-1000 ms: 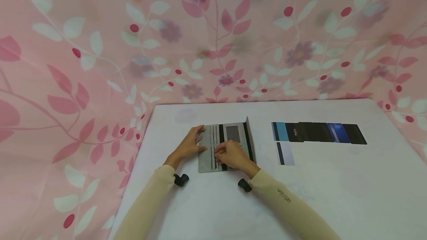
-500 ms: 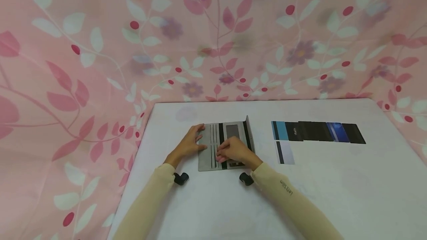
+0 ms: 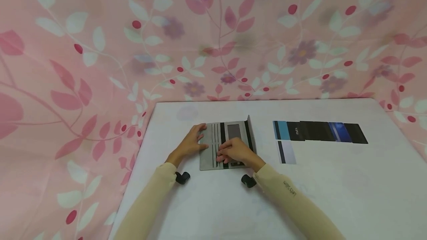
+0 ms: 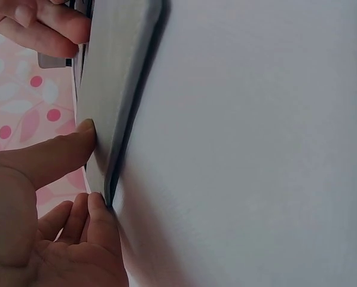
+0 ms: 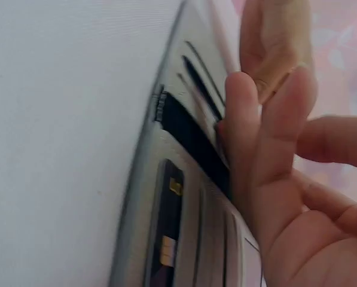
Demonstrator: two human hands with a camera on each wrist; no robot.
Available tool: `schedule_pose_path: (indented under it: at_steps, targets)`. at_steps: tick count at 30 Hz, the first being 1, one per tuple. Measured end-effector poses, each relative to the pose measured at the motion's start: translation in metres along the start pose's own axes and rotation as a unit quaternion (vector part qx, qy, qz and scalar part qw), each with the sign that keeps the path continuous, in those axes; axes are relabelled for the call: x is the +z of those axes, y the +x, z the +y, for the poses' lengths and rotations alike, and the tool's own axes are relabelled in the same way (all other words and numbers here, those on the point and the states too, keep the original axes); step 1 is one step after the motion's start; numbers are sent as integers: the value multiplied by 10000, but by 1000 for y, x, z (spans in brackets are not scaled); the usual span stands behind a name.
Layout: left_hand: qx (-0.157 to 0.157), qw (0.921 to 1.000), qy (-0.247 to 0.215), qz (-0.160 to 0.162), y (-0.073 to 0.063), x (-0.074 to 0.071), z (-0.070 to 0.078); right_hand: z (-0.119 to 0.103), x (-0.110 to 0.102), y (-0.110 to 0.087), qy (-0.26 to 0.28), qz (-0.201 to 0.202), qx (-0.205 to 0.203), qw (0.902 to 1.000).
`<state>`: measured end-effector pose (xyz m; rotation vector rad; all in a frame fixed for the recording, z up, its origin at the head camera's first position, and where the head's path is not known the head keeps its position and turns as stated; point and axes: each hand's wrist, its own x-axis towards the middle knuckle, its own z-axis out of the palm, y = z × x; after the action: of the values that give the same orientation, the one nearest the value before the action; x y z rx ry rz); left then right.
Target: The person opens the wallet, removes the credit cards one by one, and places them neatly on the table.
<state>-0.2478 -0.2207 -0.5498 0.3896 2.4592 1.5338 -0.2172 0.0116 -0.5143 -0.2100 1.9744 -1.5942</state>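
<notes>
A grey wallet point(image 3: 206, 161) lies unfolded on the white table, its right-hand flap standing up. My left hand point(image 3: 187, 144) holds its left side; in the left wrist view, the thumb point(image 4: 76, 143) rests on the panel while fingertips meet the edge near a corner. My right hand point(image 3: 236, 151) reaches over the middle, fingertips at the slots of the left panel. In the right wrist view, a dark edge point(image 5: 196, 75) shows in a slot beside those fingers point(image 5: 244, 137); I cannot tell whether they pinch it. A dark chip card point(image 5: 156, 263) sits in the opposite panel.
Right of the wallet, several cards overlap in a row: a light blue one point(image 3: 284, 130), black ones point(image 3: 317, 131) and a blue one point(image 3: 341, 132). Below them lies a pale lilac card point(image 3: 289, 152) with a black stripe. A pink floral curtain point(image 3: 213, 47) hangs behind the table.
Over the last second, my right hand shifts slightly right and the chip card in the near right part of the wallet comes into sight. My left hand keeps its place on the wallet.
</notes>
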Motion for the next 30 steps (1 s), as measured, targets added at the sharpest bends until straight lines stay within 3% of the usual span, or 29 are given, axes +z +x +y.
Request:
schedule_pose_path:
  at_steps: [5, 13, 16, 20, 24, 30]
  targets:
    - [-35, 10000, -29, 7, 0, 1, 2, 3, -4, 2, -480, 366, -78, 9981]
    - [-54, 10000, -36, -7, 0, -1, 1, -3, -4, 5, 446, 77, 236, 9987]
    - [-31, 10000, -94, -16, 0, -2, 0, -2, -1, 7, 525, 84, 355, 9980]
    - [35, 9999, -99, -33, 1, -1, 0, -1, 3, 11, -178, 129, 213, 9995]
    - [34, 9999, -139, -90, 1, 0, 1, 0, 6, 12, -979, 167, -30, 9951]
    - [-35, 9999, -100, -52, 0, -2, 2, 2, 6, 12, -1054, 384, -21, 9937]
